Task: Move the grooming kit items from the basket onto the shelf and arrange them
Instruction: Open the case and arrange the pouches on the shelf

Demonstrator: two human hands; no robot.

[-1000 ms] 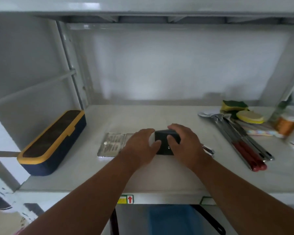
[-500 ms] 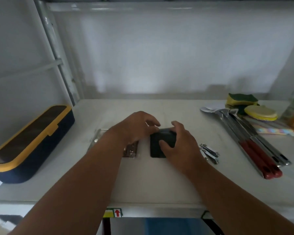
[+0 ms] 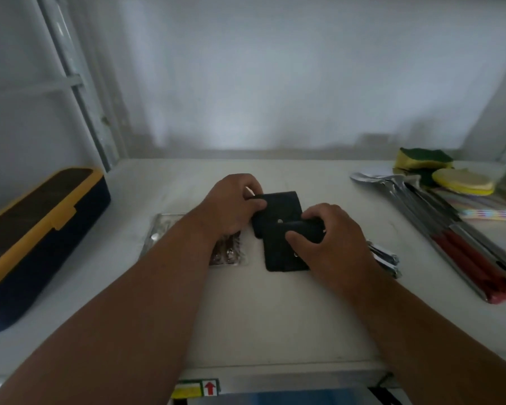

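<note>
Two hands on one thing: a dark snap-flap pouch [image 3: 284, 232], lying on the white shelf [image 3: 275, 317] roughly mid-width, near the front half. Left hand [image 3: 231, 209] pinches the pouch's far-left edge, thumb on top, fingers curled closed on it. Right hand [image 3: 330, 232] grips the near flap from the right, thumb [image 3: 300, 239] pressed on the flap face, fingers wrapped over its top edge. So both hands are closed on the pouch; neither is free.

Key relation: pouch's long axis runs front-to-back, away from the person, w/ the upper flap folded back toward the wall and a snap stud showing in the middle. Left hand holds the far part, right hand the near part, so the hands sit diagonally across it. Looks like it's being opened or flattened out, prob. to lay it neat.

Just left of it, partly under the left wrist: a clear blister pack [image 3: 170, 232] of small tools. Just right, touching the right hand's outer edge or nearly so (can't tell): metal nail clippers [image 3: 384, 258]. Room to shift is tight both sides; fwd/back is clearer. Basket isn't clearly in view.
</note>
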